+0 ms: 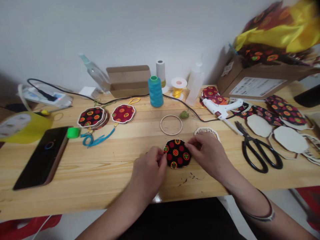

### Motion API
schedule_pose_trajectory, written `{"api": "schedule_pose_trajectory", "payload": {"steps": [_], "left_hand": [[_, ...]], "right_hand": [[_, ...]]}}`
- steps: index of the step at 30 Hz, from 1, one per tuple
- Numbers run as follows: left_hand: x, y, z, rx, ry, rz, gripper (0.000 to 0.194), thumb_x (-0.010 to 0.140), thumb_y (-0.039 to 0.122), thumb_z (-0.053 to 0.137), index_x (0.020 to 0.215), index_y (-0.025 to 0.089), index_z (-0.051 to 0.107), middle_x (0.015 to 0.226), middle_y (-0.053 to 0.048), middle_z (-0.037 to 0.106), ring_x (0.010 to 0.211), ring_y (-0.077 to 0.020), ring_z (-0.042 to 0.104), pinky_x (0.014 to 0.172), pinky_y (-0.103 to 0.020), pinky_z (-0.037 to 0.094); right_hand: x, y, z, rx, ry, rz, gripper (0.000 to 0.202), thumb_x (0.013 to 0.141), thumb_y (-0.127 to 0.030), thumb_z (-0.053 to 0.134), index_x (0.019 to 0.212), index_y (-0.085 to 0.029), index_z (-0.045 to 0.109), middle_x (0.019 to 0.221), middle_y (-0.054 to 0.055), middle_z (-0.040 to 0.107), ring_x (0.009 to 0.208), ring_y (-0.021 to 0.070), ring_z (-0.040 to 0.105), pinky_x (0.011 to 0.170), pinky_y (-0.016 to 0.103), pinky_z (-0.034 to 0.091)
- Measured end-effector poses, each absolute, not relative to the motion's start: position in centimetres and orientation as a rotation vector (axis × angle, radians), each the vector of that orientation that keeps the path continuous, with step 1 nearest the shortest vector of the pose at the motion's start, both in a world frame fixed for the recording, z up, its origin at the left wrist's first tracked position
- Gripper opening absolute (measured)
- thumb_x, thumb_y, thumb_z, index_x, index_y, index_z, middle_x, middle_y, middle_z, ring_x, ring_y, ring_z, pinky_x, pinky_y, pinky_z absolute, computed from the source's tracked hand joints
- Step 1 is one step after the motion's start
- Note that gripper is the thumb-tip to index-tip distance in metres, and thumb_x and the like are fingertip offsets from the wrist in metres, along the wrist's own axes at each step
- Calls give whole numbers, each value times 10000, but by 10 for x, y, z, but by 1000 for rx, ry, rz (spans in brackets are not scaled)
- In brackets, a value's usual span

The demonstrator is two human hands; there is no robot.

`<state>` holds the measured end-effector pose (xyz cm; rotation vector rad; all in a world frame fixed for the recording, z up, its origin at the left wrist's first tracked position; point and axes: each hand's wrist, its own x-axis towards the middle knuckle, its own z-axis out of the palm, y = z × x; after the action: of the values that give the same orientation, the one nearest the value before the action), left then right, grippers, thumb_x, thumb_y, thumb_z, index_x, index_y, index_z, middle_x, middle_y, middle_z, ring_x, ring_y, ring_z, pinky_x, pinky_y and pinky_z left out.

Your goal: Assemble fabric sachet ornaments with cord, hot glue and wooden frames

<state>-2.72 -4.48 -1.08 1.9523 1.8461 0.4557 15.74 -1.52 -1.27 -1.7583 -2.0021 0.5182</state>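
Note:
A black patterned fabric piece [177,154] with a scalloped outline lies near the table's front edge, between my two hands. My left hand [149,168] pinches its left edge, fingers curled under. At the upper right edge, the thumb and fingers of my right hand [205,150] grip the same piece. A pale wooden lattice frame [208,130] shows partly behind my right hand. Just beyond the fabric piece lie a thin wooden ring [171,115] and a small green thread ball [184,114]. Dark scraps [186,180] are scattered in front of the piece.
To the right are black scissors [257,146], a white glue gun [222,107] and pale wooden plates [290,139]. A blue thread cone [155,91] stands at the back. On the left are a phone [42,158] and finished-looking fabric ornaments [91,117]. A black cord [120,99] crosses behind.

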Motion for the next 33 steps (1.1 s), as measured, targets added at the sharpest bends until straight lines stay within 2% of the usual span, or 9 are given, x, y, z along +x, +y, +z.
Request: {"api": "schedule_pose_trajectory", "payload": {"steps": [3, 6, 8, 10, 13, 17, 21, 26, 33], "left_hand": [[-31, -46, -9, 1921, 1852, 511, 160, 849, 269, 480, 929, 167, 574, 609, 7, 662, 536, -158, 609, 526, -259, 403], [-37, -49, -9, 2101, 1870, 688, 252, 864, 263, 483, 1070, 143, 567, 698, -24, 684, 606, -166, 620, 575, -276, 444], [-41, -52, -10, 2338, 1770, 827, 275, 854, 222, 516, 1106, 128, 574, 878, -80, 704, 777, -195, 626, 699, -314, 473], [-41, -54, -11, 2538, 1593, 876, 292, 837, 172, 547, 1121, 115, 585, 1064, -115, 680, 1003, -252, 566, 840, -377, 446], [-36, -57, -14, 2664, 1472, 824, 279, 833, 140, 555, 1106, 132, 611, 1166, -85, 655, 1155, -319, 455, 888, -454, 375], [-29, -59, -20, 2705, 1521, 767, 258, 861, 159, 535, 1102, 152, 626, 1191, -37, 647, 1121, -328, 466, 831, -462, 325], [-28, -59, -24, 2710, 1549, 741, 248, 870, 170, 519, 1085, 141, 641, 1193, -32, 646, 1110, -333, 467, 815, -461, 300], [-28, -57, -25, 2699, 1563, 744, 244, 864, 173, 525, 1070, 132, 648, 1170, -44, 659, 1081, -335, 486, 800, -449, 286], [-27, -57, -24, 2698, 1577, 749, 235, 860, 157, 521, 1056, 142, 651, 1141, -70, 672, 1069, -322, 513, 789, -435, 278]], "right_hand": [[159, -19, -9, -1712, -1908, 516, 94, 800, -240, 575, 787, -176, 643, 731, 46, 627, 760, 201, 548, 682, 343, 434], [163, -28, -5, -1548, -1821, 441, 209, 862, -204, 488, 1032, -161, 603, 947, 87, 644, 877, 201, 582, 760, 359, 482], [164, -36, -5, -1403, -1922, 389, 295, 879, -161, 452, 1156, -178, 549, 1113, 99, 620, 1048, 209, 555, 892, 389, 464], [165, -44, -7, -1279, -2111, 344, 378, 879, -120, 436, 1249, -181, 489, 1240, 103, 573, 1214, 221, 462, 1002, 428, 402], [163, -53, -15, -1219, -2340, 253, 452, 896, -128, 416, 1346, -149, 386, 1359, 115, 486, 1331, 224, 329, 1062, 475, 335], [159, -59, -19, -1229, -2556, 174, 551, 899, -307, 468, 1388, -99, 323, 1445, 117, 367, 1376, 251, 227, 1102, 544, 216], [159, -60, -16, -1236, -2677, 180, 727, 836, -494, 524, 1395, -84, 307, 1471, 111, 310, 1384, 290, 183, 1101, 601, 119], [160, -59, -19, -1279, -2689, 219, 784, 824, -548, 507, 1417, -97, 260, 1485, 104, 279, 1394, 281, 145, 1103, 601, 62], [161, -58, -23, -1283, -2714, 230, 725, 865, -557, 425, 1415, -109, 272, 1497, 77, 248, 1401, 259, 115, 1111, 568, -11]]}}
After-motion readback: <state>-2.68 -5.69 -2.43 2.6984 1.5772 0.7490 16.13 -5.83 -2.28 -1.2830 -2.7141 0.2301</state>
